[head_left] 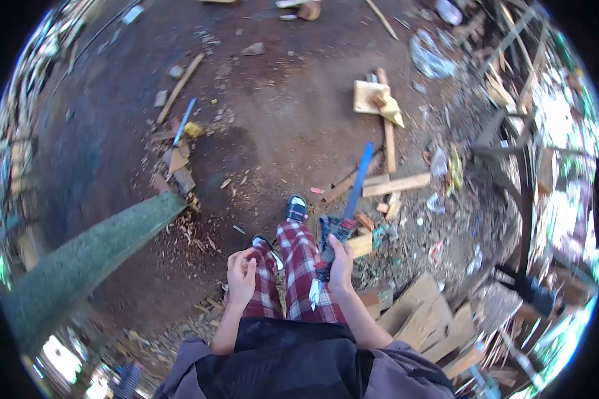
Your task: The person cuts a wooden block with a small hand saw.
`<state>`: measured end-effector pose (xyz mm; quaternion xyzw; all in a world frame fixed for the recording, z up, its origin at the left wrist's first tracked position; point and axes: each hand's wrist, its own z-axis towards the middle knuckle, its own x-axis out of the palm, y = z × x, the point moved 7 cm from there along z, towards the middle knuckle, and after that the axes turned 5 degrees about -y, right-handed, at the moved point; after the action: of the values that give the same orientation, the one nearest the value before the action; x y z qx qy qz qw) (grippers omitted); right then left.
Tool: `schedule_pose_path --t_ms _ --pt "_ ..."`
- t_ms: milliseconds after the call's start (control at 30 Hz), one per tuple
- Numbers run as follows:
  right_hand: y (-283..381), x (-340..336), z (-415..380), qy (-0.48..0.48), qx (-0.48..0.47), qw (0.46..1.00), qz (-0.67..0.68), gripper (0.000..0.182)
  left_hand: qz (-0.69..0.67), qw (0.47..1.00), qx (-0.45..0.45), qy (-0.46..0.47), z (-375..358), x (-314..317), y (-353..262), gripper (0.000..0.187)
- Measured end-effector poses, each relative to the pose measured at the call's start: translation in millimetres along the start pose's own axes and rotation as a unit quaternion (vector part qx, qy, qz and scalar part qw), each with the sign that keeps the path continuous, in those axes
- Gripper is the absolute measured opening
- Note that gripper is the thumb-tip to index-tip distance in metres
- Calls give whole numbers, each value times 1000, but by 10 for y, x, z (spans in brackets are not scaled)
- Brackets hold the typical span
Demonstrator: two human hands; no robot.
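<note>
Right now your right hand (341, 266) is gripping the dark bundle (336, 229) by its near edge, above your right leg, a blue strip (360, 178) pointing forward and slightly right beyond; your left hand (241, 274), farther off, is curling loosely, seemingly empty.

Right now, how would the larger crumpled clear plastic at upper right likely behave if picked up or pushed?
The crumpled clear plastic is probably floppy, given its many wrinkles. It looks thin and see-through, so likely light for its size. Its irregular outline suggests sliding rather than rolling.
</note>
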<state>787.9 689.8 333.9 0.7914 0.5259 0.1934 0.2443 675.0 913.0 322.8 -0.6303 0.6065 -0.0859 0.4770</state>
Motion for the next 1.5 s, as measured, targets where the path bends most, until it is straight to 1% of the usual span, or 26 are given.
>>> schedule_pose_path --t_ms 67,167,200,333,400,433,533,600,633,733,800,867,933,1000,1067,1100,1133,1167,1200,1233,1267,1333,1400,1433,1467,1500 --pt "62 110 12 -3 -8 1000 -28 22 -15 1000 -14 -18 47 -74 57 24" --pt "95 241 -4 -24 17 999 -32 24 -38 998 -30 -39 122 -235 105 24" --pt "113 305 20 -4 6 998 -66 25 -49 997 -37 -51 157 -297 108 24" --pt "86 623 126 -5 -11 996 -93 24 -68 994 -39 -71 432 -535 105 24" --pt "87 884 154 -6 -13 994 -106 24 -71 994 -40 -73 615 -678 171 24" --pt "109 1080 121 -10 -13 995 -103 24 -86 992 -60 -67 719 -724 256 24" --pt "7 1464 139 -26 -17 995 -93 24 -68 995 -22 -74 1059 -1013 319 24" --pt "-101 1735 161 -40 -12 995 -91 24 -70 993 -39 -89 1251 -1248 447 23" --pt "-123 1928 110 -27 17 997 -76 18 -58 992 -44 -100 1348 -1376 521 22" --pt "-221 2416 103 23 5 994 -106 17 -50 988 -62 -132 1716 -1802 714 23" --pt "-266 2676 119 38 12 992 -119 15 -43 983 -76 -160 1953 -2045 852 23" --pt "-309 2831 182 46 23 990 -133 15 1 979 -91 -183 2135 -2224 1057 23" --pt "-314 3000 261 47 28 985 -161 19 -1 970 -140 -197 2271 -2287 1343 24" --pt "-313 3138 404 52 24 977 -205 26 28 964 -191 -182 2372 -2268 1613 25" --pt "-361 3356 642 68 25 972 -226 24 63 957 -222 -175 2584 -2248 1965 25" --pt "-375 3399 775 77 24 966 -246 24 102 962 -141 -210 2695 -2153 2337 28" --pt "-413 3384 848 78 28 959 -270 24 93 961 -166 -199 2812 -2122 2531 28" --pt "-411 3513 876 73 14 955 -287 25 87 962 -205 -157 2947 -2067 2807 28" --pt "-494 3509 982 52 17 959 -279 22 110 960 -219 -135 3083 -2009 3071 30" --pt "-550 3473 1059 28 21 961 -274 20 110 959 -224 -135 3191 -1942 3362 32" --pt "-592 3432 1120 6 25 963 -270 18 120 951 -261 -114 3292 -1862 3704 34" --pt "-778 3460 1226 12 36 955 -295 23 169 935 -304 -65 3539 -1841 4025 37" --pt "-955 3404 1241 7 49 946 -320 28 172 940 -292 -40 3887 -1814 4316 39" --pt "-1070 3325 1279 -4 78 943 -324 28 157 945 -277 -73 4029 -1852 4368 39" --pt "-1156 3357 1271 -20 68 939 -337 29 143 949 -258 -112 4185 -1933 4374 38" --pt "-1272 3423 1263 -11 84 938 -337 28 134 947 -258 -139 4327 -1980 4406 38"
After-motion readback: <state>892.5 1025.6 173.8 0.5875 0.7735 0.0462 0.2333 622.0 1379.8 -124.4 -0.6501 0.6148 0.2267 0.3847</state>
